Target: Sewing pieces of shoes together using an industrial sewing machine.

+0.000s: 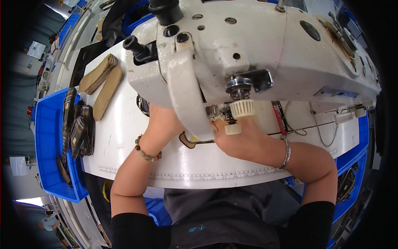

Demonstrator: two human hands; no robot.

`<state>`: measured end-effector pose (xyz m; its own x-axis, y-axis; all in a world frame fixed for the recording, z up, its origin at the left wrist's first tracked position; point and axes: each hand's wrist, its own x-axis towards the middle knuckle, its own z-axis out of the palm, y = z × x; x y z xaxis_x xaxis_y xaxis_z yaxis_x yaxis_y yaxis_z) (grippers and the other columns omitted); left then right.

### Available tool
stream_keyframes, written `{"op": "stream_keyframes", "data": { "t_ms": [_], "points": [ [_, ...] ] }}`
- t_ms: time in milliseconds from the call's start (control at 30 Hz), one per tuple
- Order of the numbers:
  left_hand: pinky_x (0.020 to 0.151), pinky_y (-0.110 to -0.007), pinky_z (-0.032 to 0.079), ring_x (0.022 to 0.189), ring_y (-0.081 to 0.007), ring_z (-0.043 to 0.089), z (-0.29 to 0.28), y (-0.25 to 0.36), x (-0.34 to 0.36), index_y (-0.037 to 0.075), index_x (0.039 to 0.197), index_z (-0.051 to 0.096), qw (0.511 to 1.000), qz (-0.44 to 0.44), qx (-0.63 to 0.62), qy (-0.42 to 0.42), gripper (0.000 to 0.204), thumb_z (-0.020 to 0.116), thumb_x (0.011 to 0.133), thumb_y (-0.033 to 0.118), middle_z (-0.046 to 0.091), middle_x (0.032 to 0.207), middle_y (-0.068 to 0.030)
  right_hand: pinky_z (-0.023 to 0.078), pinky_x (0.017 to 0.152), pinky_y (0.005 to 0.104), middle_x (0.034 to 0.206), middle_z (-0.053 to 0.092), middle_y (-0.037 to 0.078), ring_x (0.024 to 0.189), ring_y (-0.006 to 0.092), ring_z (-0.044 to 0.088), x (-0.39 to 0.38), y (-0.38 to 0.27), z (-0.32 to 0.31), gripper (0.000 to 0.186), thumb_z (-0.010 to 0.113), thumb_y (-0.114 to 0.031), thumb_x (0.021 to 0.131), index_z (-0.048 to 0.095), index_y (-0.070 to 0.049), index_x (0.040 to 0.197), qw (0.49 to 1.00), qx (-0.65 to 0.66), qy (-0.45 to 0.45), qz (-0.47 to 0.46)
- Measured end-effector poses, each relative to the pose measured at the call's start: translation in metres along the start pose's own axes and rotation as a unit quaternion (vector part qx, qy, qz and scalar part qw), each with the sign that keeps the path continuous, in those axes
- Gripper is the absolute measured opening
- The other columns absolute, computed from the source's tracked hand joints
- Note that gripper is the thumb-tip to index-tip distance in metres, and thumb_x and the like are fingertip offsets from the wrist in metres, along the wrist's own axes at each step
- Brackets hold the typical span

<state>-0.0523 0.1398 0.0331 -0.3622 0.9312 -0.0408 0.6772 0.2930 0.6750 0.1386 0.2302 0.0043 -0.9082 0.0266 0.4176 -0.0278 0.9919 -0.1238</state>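
Both hands are at a white sewing machine, whose head and curved white lever cover part of them. My left hand reaches under the machine's left end, with its fingers hidden. My right hand is curled, knuckles up, beside the needle area, and its fingertips are mostly out of sight. Between the hands, a tan piece with a dark edge lies on the white table. Its edge runs right to the fingers of my right hand, which appear closed on it. The needle is hidden.
Tan insoles lie stacked at the table's left. A blue bin there holds plaid fabric pieces. Right of my right hand are a red-and-black tool and a loose cord. A printed ruler follows the front edge.
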Motion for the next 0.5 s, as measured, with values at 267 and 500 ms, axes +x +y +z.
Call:
{"op": "stream_keyframes", "data": {
  "t_ms": [267,500],
  "points": [
    [0.091,-0.047,0.048,0.108,-0.0384,0.061,0.005,-0.007,0.009,0.007,0.12,0.063,0.981,0.049,0.185,0.014,0.058,0.08,0.072,0.033,0.065,0.115,-0.0181,0.05,0.049,0.0391,0.062,0.057,0.009,0.058,0.0253,0.063,-0.001,0.002,0.002,0.008,0.065,-0.015,0.064,0.063,-0.007,0.061,1.0,-0.01,0.02,0.011],
    [0.076,-0.041,0.05,0.089,-0.0314,0.064,-0.006,0.003,0.0,0.005,0.105,0.068,0.98,0.12,0.148,0.053,0.04,0.08,0.073,0.027,0.067,0.096,-0.0154,0.048,0.049,0.0379,0.061,0.056,0.008,0.059,0.0241,0.063,-0.002,0.006,0.001,0.009,0.066,-0.017,0.062,0.062,-0.009,0.06,0.999,-0.039,0.019,-0.021]
  ]
}}
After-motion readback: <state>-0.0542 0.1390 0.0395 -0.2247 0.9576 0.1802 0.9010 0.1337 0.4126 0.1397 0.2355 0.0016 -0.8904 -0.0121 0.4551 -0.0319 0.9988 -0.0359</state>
